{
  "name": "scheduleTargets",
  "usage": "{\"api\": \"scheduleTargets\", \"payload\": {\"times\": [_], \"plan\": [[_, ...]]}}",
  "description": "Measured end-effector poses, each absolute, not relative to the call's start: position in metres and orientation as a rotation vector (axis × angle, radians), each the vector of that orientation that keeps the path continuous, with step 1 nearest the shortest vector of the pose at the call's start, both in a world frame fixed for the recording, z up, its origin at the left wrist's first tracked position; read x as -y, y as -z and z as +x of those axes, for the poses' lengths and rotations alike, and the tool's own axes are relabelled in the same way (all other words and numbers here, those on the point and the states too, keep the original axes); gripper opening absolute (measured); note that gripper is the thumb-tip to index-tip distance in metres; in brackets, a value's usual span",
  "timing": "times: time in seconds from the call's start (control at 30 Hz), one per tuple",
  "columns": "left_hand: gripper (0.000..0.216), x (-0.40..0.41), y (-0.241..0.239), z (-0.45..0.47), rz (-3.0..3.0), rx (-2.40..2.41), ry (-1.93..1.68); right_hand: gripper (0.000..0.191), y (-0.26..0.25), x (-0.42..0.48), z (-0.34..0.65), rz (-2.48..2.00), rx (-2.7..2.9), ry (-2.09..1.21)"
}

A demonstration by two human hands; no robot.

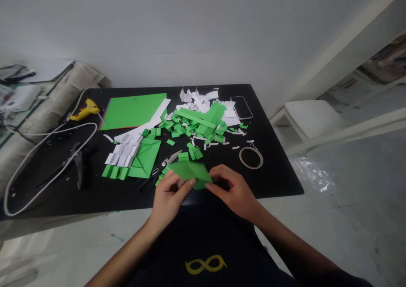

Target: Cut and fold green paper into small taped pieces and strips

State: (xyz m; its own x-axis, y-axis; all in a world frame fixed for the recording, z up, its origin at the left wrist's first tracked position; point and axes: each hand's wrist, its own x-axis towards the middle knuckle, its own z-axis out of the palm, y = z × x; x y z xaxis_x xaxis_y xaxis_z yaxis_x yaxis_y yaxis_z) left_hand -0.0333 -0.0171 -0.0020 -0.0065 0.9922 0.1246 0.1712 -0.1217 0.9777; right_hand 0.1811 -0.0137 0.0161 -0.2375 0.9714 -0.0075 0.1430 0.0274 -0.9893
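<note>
Between my two hands, above the table's near edge, is a green piece of folded paper (193,172). My left hand (169,192) pinches its left side, the thumb lying on top. At the right corner, my right hand (234,190) grips it between thumb and fingers. Just left of the paper lie scissors (164,164), their black handles partly hidden behind my left hand. Small folded green pieces (194,151) rest just beyond the held paper. Further left, a creased green sheet (146,156) lies beside folded white strips (123,154).
A heap of green cuttings (206,124) and white scraps (198,99) covers the table's back middle. At left are a yellow glue gun (87,110), its white cord (23,164), and a dark-handled tool (78,166). A tape roll (251,157) lies right; a white stool (309,118) stands beyond.
</note>
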Motion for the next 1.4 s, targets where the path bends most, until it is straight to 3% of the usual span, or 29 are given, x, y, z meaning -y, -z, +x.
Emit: {"api": "scheduleTargets", "payload": {"times": [0.1,0.37,0.67,0.87,1.03,1.27,1.4], "plan": [[0.014,0.017,-0.005,-0.043,1.627,-1.169,-1.216,0.015,-0.023,0.017,0.182,-1.154,1.549,-1.078],[0.033,0.015,-0.02,-0.037,1.715,-0.929,-1.274,0.029,-0.03,0.019,0.186,-0.886,1.577,-1.152],[0.011,0.014,-0.011,-0.037,1.628,-0.919,-1.232,0.013,-0.023,0.016,0.185,-0.898,1.58,-1.097],[0.016,0.018,-0.008,-0.03,1.685,-1.02,-1.303,0.007,-0.022,0.019,0.179,-1.011,1.48,-1.102],[0.014,0.023,-0.007,-0.018,1.408,-1.061,-1.356,0.019,-0.021,0.018,0.177,-1.032,1.404,-1.211],[0.027,0.021,-0.007,-0.009,1.188,-1.016,-1.443,0.018,-0.016,0.02,0.176,-1.122,1.359,-1.176],[0.036,0.022,-0.003,-0.008,1.132,-1.083,-1.392,0.034,-0.014,0.021,0.171,-1.144,1.196,-1.217]]}}
